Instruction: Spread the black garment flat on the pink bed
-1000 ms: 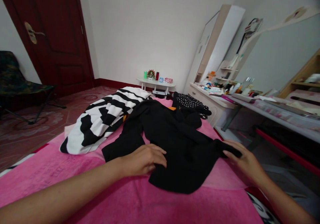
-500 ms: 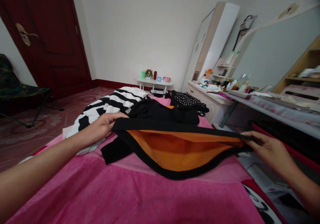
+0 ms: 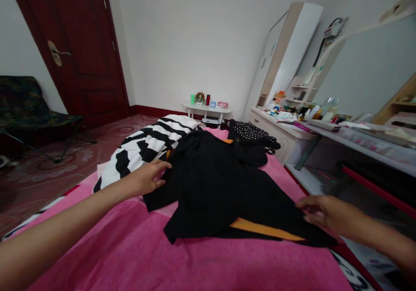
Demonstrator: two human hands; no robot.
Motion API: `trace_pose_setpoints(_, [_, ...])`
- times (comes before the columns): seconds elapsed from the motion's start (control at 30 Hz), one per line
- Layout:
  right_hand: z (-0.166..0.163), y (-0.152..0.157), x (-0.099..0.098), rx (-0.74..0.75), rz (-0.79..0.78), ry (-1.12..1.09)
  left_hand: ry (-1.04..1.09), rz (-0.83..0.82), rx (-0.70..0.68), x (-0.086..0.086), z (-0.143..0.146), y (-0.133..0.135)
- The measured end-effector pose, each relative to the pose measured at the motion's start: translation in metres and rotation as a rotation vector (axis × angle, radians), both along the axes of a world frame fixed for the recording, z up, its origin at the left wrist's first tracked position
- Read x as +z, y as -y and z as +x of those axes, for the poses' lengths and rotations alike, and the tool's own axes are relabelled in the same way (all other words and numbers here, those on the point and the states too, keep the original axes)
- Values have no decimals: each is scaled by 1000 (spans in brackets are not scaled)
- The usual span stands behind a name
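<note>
Black garment (image 3: 221, 191) lies spread on the pink blanket (image 3: 130, 256), an orange lining strip showing along its near hem. Left hand (image 3: 147, 179) rests at the garment's left edge, fingers loosely curled and touching the cloth; a pinch cannot be told. Right hand (image 3: 328, 215) is at the right hem corner, fingers stretched out together on or just over the fabric. Striped cloth (image 3: 146, 150) lies just beside, left. Dotted cloth (image 3: 251, 131) sits behind. Small white table (image 3: 206, 109) by the wall, dark door (image 3: 81, 48) left.
</note>
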State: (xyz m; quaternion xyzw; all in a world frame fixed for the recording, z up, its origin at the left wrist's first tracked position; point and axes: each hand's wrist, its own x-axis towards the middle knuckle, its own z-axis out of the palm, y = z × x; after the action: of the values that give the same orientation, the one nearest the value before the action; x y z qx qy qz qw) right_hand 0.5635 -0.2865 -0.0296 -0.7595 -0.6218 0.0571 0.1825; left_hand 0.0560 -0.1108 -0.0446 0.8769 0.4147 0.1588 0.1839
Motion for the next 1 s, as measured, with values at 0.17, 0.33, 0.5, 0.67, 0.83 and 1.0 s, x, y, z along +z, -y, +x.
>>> trace_pose_setpoints(0.17, [-101, -23, -10, 443, -123, -161, -88, 78, 88, -39, 16, -1])
trace_pose_setpoints(0.33, [-146, -33, -33, 473, -188, -82, -148, 279, -32, 26, 34, -6])
trace_pose_setpoints(0.5, [-144, -34, -40, 462, -182, -72, -40, 771, 212, 145, 22, -58])
trace_pose_setpoints(0.67, [-154, -25, -33, 453, -179, -85, -279, 775, 519, 153, 13, -109])
trace_pose_setpoints(0.83, [-154, -13, -19, 531, -199, -107, -354, 675, 150, 92, 52, -73])
trace_pose_setpoints(1.0, [-89, -16, -9, 388, -58, -74, -268, 33, -65, 41, 63, -2])
